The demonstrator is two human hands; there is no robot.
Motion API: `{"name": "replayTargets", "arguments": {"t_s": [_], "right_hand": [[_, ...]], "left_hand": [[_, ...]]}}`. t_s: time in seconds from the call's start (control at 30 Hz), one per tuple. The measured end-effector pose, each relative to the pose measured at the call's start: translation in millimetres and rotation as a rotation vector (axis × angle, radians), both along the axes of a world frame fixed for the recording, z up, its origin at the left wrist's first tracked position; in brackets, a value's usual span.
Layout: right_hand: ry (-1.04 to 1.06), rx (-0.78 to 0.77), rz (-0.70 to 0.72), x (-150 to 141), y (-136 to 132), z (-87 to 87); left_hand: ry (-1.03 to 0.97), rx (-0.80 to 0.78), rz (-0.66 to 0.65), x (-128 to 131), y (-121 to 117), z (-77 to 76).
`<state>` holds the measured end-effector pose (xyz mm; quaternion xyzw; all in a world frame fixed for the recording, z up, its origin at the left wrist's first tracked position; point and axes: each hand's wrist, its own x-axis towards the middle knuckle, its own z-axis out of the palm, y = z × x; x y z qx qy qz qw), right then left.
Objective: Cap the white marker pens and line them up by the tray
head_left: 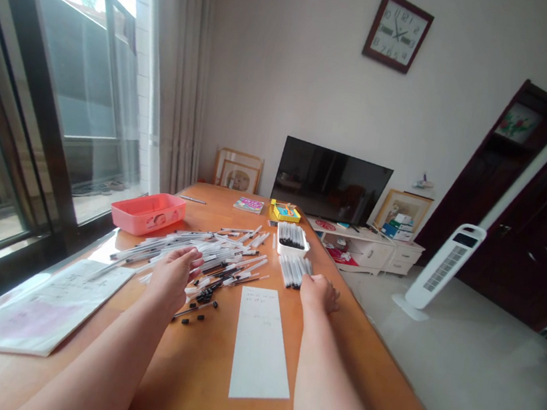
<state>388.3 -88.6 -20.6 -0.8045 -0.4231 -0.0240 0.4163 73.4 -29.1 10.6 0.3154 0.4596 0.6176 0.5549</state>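
Observation:
A loose heap of clear-barrelled pens (217,251) with black ends spreads across the middle of the table. My left hand (171,279) is at the near left side of this heap, fingers curled together; whatever they may hold is hidden. Several small black caps (201,317) lie just to its right. My right hand (318,294) rests against the black ends of a neat row of pens (293,269), its fingers bent and partly hidden. Behind that row, a white container (292,250) holds more pens. A long white paper slip (261,351) with faint writing lies between my forearms.
A coral-pink box (147,214) stands at the left by the window. A papery booklet (38,308) lies at the near left. Farther back are a colourful booklet (248,205) and a yellow box (286,213). The table's right edge runs beside my right arm.

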Motion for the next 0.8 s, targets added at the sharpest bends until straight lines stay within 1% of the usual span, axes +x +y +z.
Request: {"name": "replayTargets", "arguments": {"t_s": [0.17,0.33,0.47,0.63,0.67,0.73,0.8], "right_hand": [[0.022,0.033,-0.066,2.7,0.8,-2.5],[0.155,0.066,-0.205,8.3,3.9,-8.2],[0.193,0.064,-0.249,12.1,5.8,-11.5],[0.218,0.102,-0.367,12.3,5.9,-8.9],[0.215,0.119,-0.365,10.0,6.4,-6.8],[0.199,0.171,-0.314,1.4,8.3,-1.8],[0.182,0.265,-0.198,-12.6,10.9,2.6]], "left_hand": [[-0.005,-0.005,0.003,-1.2,3.8,-3.7],[0.013,-0.013,0.008,-2.3,4.8,-3.9],[0.006,-0.003,0.0,-4.1,4.9,-3.4],[-0.013,-0.002,0.031,-8.3,8.9,-4.1],[-0.019,-0.002,0.038,-9.6,9.8,-4.0],[-0.027,-0.002,0.045,-12.8,11.1,-3.6],[-0.025,0.006,0.043,-16.5,11.7,-2.9]]}}
